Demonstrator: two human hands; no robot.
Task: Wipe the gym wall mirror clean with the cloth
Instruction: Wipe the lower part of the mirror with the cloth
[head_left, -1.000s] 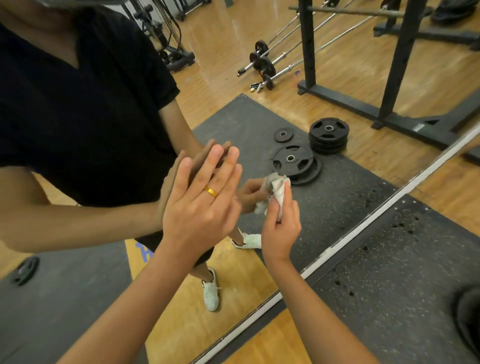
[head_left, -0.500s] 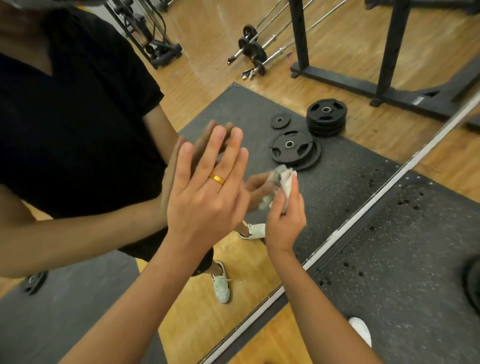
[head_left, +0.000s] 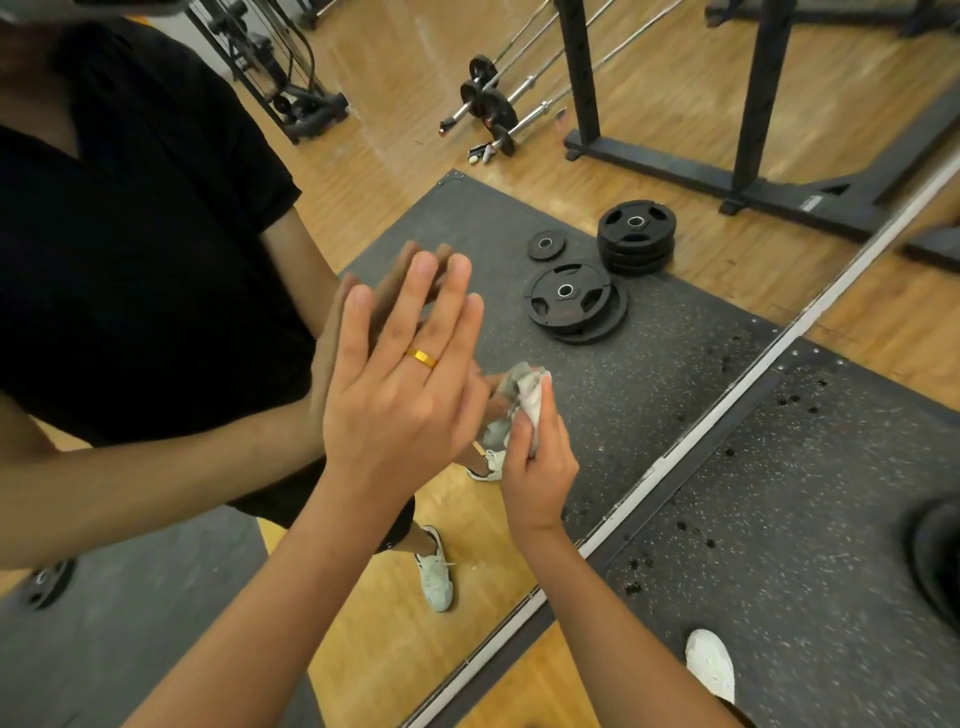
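The gym wall mirror (head_left: 675, 374) fills the upper left of the head view. Its pale lower frame (head_left: 727, 402) runs on a diagonal from bottom centre to the right edge, where glass meets the rubber floor mat (head_left: 779, 545).

A person stands close to it, both arms raised. The cloth (head_left: 525, 400), a small pale wad bunched roughly upright, sits low on the glass, near that frame, and appears to meet its own reflection. The right hand (head_left: 540, 467) clenches it from below, fingers curled round the wad.

Just beside it, the left hand (head_left: 405, 395), wearing a gold ring (head_left: 422, 358), holds nothing. Its fingers are straight and the palm is flat against the glass, as if bracing.

The right hand is plainly the working hand. Most of the open glass lies above and to the right of the cloth, over the reflected weight plates (head_left: 576, 304), so the next stroke likely travels that way along the frame. To the left, the flat hand stands in its path.
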